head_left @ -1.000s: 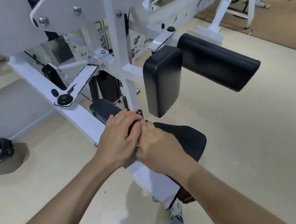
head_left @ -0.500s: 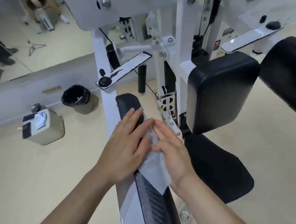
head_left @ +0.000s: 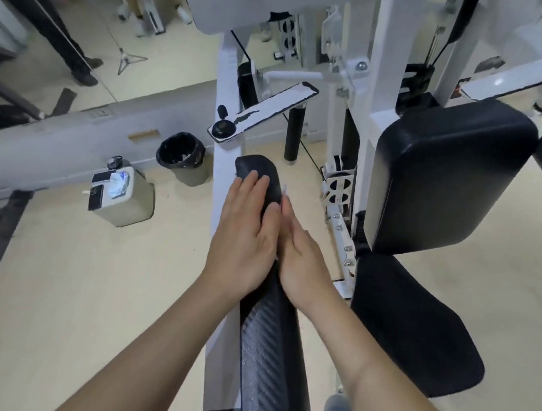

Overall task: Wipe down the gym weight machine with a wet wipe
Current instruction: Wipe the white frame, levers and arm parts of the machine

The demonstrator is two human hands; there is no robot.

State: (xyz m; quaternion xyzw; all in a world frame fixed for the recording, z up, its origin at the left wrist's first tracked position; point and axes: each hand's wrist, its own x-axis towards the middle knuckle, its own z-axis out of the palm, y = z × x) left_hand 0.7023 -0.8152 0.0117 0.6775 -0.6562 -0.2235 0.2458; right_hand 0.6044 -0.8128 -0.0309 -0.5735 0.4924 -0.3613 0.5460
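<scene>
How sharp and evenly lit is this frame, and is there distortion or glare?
Head view: the left hand and right hand on the long black textured pad are fairly sharp; the mirrored wall at upper left is smeared; the white steel uprights splay with lens distortion; the black cushioned back pad shows soft sheen; shadows faint.

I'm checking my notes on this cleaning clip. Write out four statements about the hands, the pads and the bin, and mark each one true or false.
1. The left hand and the right hand both lie on the long black textured pad. True.
2. The left hand's fingers lie straight along that pad. True.
3. The black-lined waste bin stands on the black padded seat. False: it stands on the floor, left of the white machine frame, away from the seat.
4. The right hand grips the square black cushion. False: neither hand touches the cushion, which is off to the right.
</scene>
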